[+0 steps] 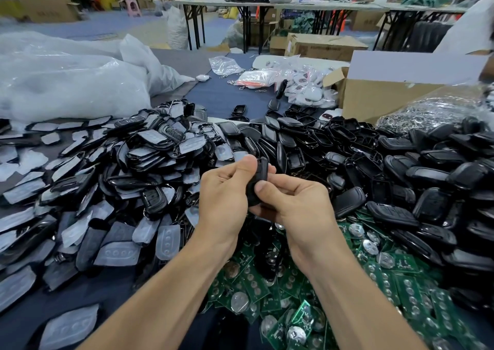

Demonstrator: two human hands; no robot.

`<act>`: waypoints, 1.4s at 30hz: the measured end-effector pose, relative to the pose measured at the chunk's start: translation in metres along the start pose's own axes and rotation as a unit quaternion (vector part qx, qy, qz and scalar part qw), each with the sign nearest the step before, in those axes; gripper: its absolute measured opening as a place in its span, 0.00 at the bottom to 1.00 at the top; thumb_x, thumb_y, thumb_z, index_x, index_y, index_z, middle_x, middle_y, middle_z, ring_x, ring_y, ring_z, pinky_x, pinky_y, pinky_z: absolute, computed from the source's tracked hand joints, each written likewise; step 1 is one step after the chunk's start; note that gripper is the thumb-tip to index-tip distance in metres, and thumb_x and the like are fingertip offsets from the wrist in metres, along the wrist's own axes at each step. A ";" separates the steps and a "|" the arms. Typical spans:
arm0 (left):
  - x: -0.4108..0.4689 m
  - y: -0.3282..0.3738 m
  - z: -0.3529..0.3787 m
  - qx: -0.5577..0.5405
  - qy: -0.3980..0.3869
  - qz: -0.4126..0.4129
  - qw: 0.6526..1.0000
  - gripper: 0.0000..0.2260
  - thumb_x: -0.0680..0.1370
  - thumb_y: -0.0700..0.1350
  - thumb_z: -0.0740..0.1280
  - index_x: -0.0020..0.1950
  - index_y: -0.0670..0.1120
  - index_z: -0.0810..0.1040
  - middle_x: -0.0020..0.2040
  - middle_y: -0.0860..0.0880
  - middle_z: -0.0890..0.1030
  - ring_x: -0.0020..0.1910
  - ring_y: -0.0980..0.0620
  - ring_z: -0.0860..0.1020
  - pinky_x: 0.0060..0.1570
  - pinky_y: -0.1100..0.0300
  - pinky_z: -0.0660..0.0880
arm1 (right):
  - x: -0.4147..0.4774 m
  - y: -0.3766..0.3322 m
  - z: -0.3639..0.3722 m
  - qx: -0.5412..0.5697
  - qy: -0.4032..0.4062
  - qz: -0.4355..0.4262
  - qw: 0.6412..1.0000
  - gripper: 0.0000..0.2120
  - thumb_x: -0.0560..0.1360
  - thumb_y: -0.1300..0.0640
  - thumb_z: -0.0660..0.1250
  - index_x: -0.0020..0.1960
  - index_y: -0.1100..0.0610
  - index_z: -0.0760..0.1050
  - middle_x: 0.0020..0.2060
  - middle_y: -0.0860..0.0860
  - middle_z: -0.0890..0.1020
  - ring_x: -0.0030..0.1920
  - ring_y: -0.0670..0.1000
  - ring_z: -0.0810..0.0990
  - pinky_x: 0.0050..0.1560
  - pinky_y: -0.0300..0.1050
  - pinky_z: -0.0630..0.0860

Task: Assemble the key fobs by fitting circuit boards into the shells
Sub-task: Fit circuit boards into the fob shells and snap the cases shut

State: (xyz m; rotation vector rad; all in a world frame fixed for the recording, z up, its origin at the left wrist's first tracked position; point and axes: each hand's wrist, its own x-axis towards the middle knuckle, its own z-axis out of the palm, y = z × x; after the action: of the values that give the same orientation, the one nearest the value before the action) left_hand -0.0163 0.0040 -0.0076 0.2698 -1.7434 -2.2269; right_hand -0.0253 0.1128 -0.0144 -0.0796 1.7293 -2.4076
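Both my hands hold one black key fob (258, 179) above the table's middle. My left hand (227, 197) grips its left side, thumb on the upper end. My right hand (294, 202) pinches it from the right, thumb pressing its face. The fob's inside is hidden by my fingers. Green circuit boards (294, 291) with round coin cells lie in a heap below my hands. Black shell halves (401, 178) are piled at the right. At the left sits a heap of shells with grey rubber button pads (128, 178).
Large clear plastic bags (66, 82) fill the back left. A cardboard box (395, 93) stands at the back right, beside bagged white fobs (304, 87) and a bag of metal key rings (433, 114). Folding tables (294, 4) and cartons stand farther back.
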 end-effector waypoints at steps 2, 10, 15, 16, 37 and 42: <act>0.001 -0.001 -0.001 -0.002 -0.006 -0.014 1.000 0.20 0.86 0.48 0.63 0.42 0.42 0.89 0.42 0.41 0.88 0.40 0.48 0.87 0.39 0.61 0.81 | 0.001 -0.002 0.000 -0.026 -0.007 0.009 1.000 0.07 0.76 0.67 0.73 0.47 0.58 0.88 0.47 0.54 0.89 0.45 0.55 0.88 0.42 0.45 0.85; 0.009 0.006 -0.015 -0.010 0.057 0.047 0.997 0.20 0.83 0.61 0.58 0.57 0.51 0.85 0.52 0.53 0.88 0.53 0.55 0.87 0.56 0.64 0.81 | 0.005 -0.046 -0.049 0.360 -0.026 -0.011 0.933 0.30 0.69 0.45 0.73 0.65 0.61 0.80 0.59 0.55 0.86 0.61 0.52 0.85 0.53 0.40 0.83; 0.016 0.010 -0.021 -0.019 0.135 0.044 0.990 0.13 0.86 0.48 0.63 0.52 0.49 0.86 0.47 0.51 0.89 0.49 0.53 0.87 0.49 0.65 0.82 | 0.011 -0.025 -0.033 -0.324 0.146 -0.090 0.930 0.19 0.73 0.60 0.78 0.62 0.49 0.84 0.51 0.44 0.88 0.52 0.42 0.85 0.58 0.39 0.81; 0.016 0.010 -0.022 -0.020 0.137 0.044 0.989 0.12 0.86 0.47 0.63 0.52 0.49 0.86 0.47 0.51 0.89 0.48 0.53 0.87 0.49 0.65 0.82 | 0.011 -0.019 -0.029 -0.450 0.121 -0.107 0.878 0.22 0.75 0.58 0.76 0.66 0.46 0.81 0.56 0.42 0.84 0.57 0.42 0.82 0.63 0.39 0.76; 0.002 -0.005 -0.014 0.399 -0.118 0.224 0.881 0.28 0.73 0.37 0.78 0.68 0.62 0.81 0.63 0.72 0.78 0.67 0.75 0.70 0.68 0.78 0.61 | 0.005 -0.016 -0.019 -0.229 0.041 -0.098 0.968 0.15 0.82 0.56 0.64 0.52 0.41 0.87 0.47 0.43 0.89 0.50 0.43 0.86 0.56 0.46 0.79; 0.009 -0.003 -0.017 0.314 -0.064 0.113 0.940 0.16 0.69 0.55 0.82 0.44 0.76 0.82 0.40 0.76 0.80 0.48 0.77 0.78 0.45 0.81 0.70 | 0.012 -0.026 -0.045 -0.346 0.179 -0.129 0.912 0.12 0.80 0.49 0.64 0.58 0.43 0.85 0.50 0.41 0.88 0.50 0.37 0.84 0.62 0.49 0.79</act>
State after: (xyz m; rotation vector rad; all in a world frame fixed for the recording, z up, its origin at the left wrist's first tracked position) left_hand -0.0194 -0.0141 -0.0142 0.0500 -2.3844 -1.5062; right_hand -0.0462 0.1605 -0.0052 0.0529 2.8359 -1.9052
